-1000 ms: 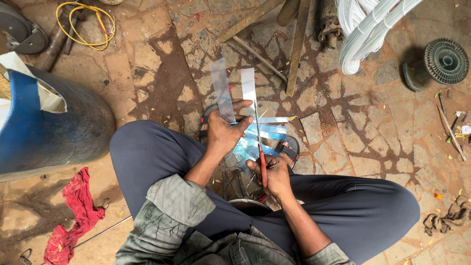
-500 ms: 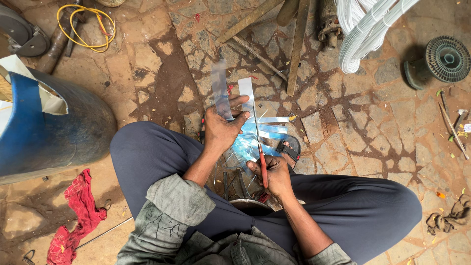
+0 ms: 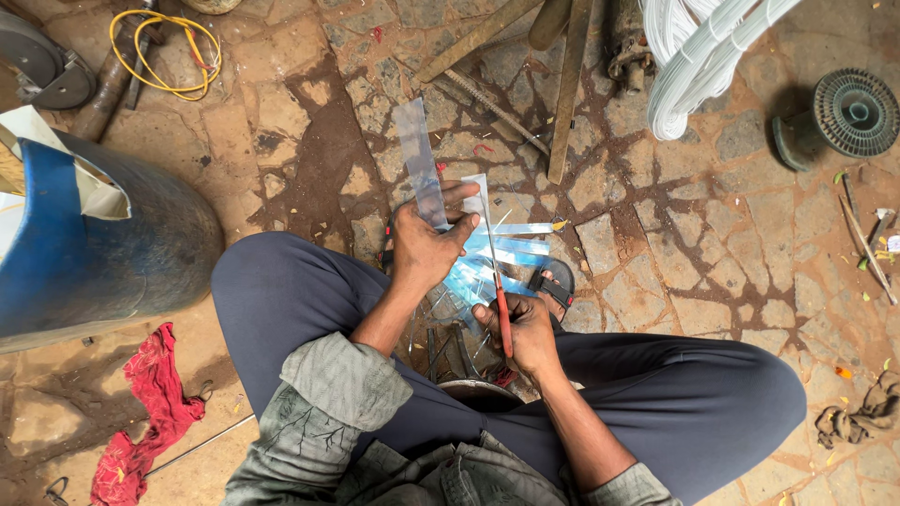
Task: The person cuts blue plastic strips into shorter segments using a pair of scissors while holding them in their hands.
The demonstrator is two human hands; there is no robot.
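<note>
I sit cross-legged on a stone floor. My left hand (image 3: 427, 245) grips a long translucent plastic strip (image 3: 418, 155) that sticks up and away from me, with a shorter whitish strip (image 3: 477, 192) beside it. My right hand (image 3: 527, 330) is closed around a red-handled tool (image 3: 503, 319) whose thin metal blade reaches up toward the shorter strip. Several bluish cut plastic strips (image 3: 502, 251) lie fanned on the floor between my hands, next to a sandalled foot (image 3: 555, 283).
A blue barrel (image 3: 103, 253) lies at the left, a red rag (image 3: 145, 403) below it. Yellow wire (image 3: 164, 52) and metal parts lie at top left. Wooden sticks (image 3: 562, 94), white coiled wire (image 3: 703, 56) and a dark round spool (image 3: 853, 112) are at the top right.
The shorter whitish strip has become shorter in my left hand while the tool blade works against it. My left hand has shifted slightly; the right hand holds its place.
</note>
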